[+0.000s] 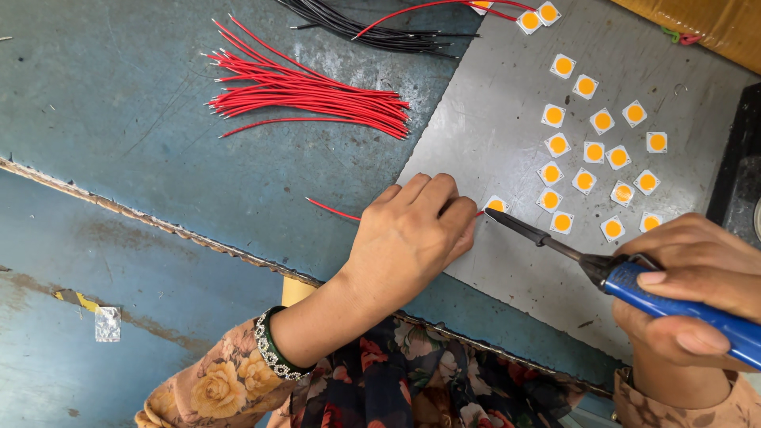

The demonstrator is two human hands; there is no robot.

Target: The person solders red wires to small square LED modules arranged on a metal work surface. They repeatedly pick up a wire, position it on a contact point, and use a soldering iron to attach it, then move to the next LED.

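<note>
**Hot tip close to fingers: wire being joined to an LED chip**

Left hand lies closed, knuckles up, at the near-left edge of the grey sheet, fingers pinching a single red wire whose free end trails left over the blue bench. The wire's other end meets a square LED chip just beside the fingertips.

Right hand is wrapped around the blue handle of a soldering iron; its dark tip points at that same chip, touching or nearly so — cannot tell which.

Risks, as judged:
- Tip sits very near the left fingertips; a slip could burn them.
- The chip lies loose; a nudge from the iron may slide it off the wire.
- Lingering heat might melt the red insulation.

Counts:
- LED chips: about 23 visible — one at the iron, a loose cluster of roughly 19 towards the sheet's far-right part, three at its far edge.
- Red wires: one bundle, too many to count, far side of bench.
- Black wires: one bundle, at the far edge.
- Soldering iron: one.
</note>
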